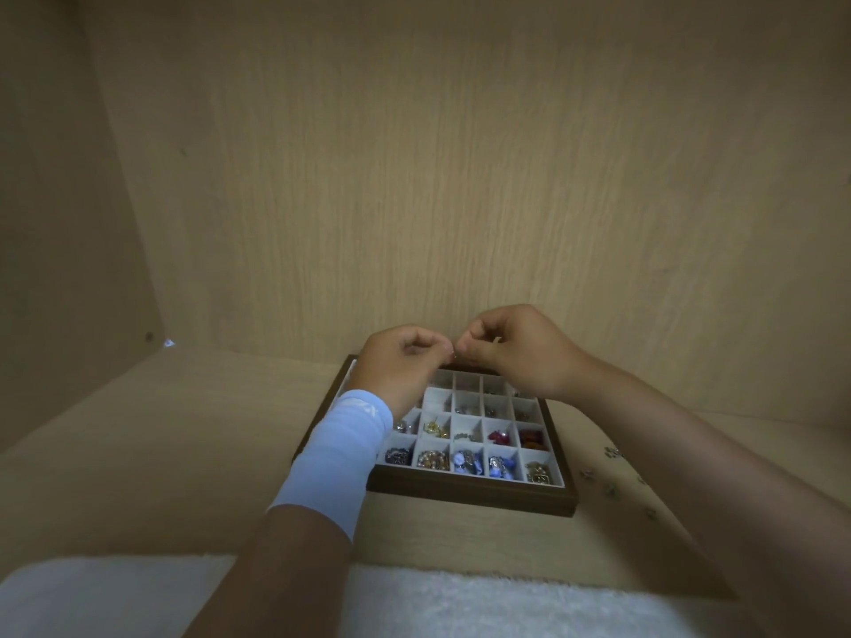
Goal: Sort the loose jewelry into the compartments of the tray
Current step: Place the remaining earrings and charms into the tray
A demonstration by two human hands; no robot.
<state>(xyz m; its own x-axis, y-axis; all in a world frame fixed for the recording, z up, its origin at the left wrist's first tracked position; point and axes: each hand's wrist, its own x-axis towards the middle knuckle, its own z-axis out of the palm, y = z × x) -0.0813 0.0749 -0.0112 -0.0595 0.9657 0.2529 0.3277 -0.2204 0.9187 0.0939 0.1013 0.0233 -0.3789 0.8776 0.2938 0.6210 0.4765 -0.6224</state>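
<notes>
My left grip [405, 361] and right grip [515, 352] both pinch a tiny piece [453, 357] above the far edge of the tray [474, 497]. I judge it feather-light, slippery and delicate: fingertips only. Loose jewelry [612, 452] lies right of the tray.

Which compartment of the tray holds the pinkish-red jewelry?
The compartment in the second-nearest row of the tray, fourth from the left. Its right neighbour holds darker, orange-red pieces; the one in front of it holds blue.
</notes>
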